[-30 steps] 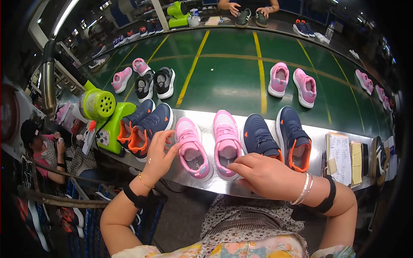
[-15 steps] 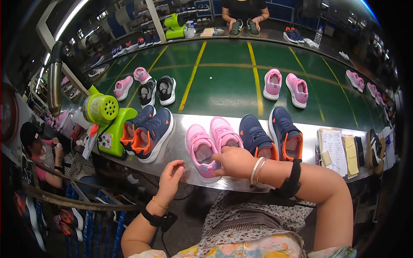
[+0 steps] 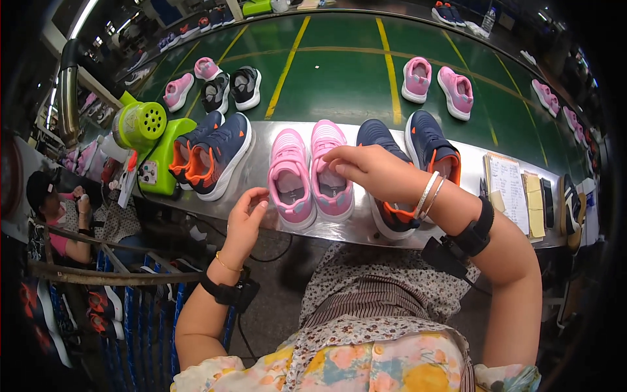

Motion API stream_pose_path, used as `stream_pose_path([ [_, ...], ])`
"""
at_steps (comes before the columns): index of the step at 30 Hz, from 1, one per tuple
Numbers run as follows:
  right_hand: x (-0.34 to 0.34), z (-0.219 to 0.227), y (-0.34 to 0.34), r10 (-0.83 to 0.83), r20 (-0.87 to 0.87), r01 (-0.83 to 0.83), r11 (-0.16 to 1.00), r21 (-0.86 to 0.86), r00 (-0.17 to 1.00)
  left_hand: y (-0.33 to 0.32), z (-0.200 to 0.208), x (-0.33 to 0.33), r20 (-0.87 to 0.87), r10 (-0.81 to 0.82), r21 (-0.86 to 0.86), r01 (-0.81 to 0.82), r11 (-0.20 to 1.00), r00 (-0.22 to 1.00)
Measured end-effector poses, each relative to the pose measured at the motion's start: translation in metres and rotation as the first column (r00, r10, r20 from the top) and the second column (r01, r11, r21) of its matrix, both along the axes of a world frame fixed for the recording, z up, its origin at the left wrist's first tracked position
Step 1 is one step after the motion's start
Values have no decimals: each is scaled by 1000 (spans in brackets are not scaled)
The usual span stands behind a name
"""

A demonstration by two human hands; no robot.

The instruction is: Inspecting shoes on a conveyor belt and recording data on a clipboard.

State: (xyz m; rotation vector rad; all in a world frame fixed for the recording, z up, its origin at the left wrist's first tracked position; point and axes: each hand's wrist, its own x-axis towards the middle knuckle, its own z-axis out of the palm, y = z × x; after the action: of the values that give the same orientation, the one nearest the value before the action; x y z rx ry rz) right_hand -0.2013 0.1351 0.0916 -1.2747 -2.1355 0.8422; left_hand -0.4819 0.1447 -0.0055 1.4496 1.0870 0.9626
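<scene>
Two pink sneakers stand side by side on the metal ledge in front of me, toes pointing away. Beside the left pink sneaker (image 3: 287, 212), my left hand (image 3: 245, 222) is open, thumb and fingers apart and holding nothing. My right hand (image 3: 369, 171) is over the right pink sneaker (image 3: 333, 208), its loosely curved fingers at the collar and tongue. No firm grip shows there. Close by on the right, partly under my right forearm, is a pair of navy sneakers with orange lining (image 3: 428, 140). Another navy and orange pair (image 3: 225, 153) stands to the left.
A lime-green machine (image 3: 147, 134) stands on the left of the metal ledge (image 3: 261, 134). A notepad (image 3: 506, 189) and a dark shoe (image 3: 571, 215) lie at the right. Pink shoes (image 3: 455, 95) and black shoes (image 3: 245, 88) stand on the green surface (image 3: 339, 85). Another person (image 3: 62, 215) sits at the left.
My right hand has left the left pink sneaker's heel and moved over the right one. The pink pair now stands straighter. My view has tilted downward; my left hand stays open.
</scene>
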Motion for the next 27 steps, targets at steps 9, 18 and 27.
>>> stream_pose_path([
  [9,31,4,-42,-108,273,39,968,248,956,-1,23,-3,-126,119,237,-87,968,985],
  [18,54,-7,-72,-92,305,-21,937,349,948,1,62,25,-514,46,621,334,709,857],
  [27,61,-18,-86,-80,277,-39,916,399,957,-12,65,65,-754,193,548,438,713,628],
])
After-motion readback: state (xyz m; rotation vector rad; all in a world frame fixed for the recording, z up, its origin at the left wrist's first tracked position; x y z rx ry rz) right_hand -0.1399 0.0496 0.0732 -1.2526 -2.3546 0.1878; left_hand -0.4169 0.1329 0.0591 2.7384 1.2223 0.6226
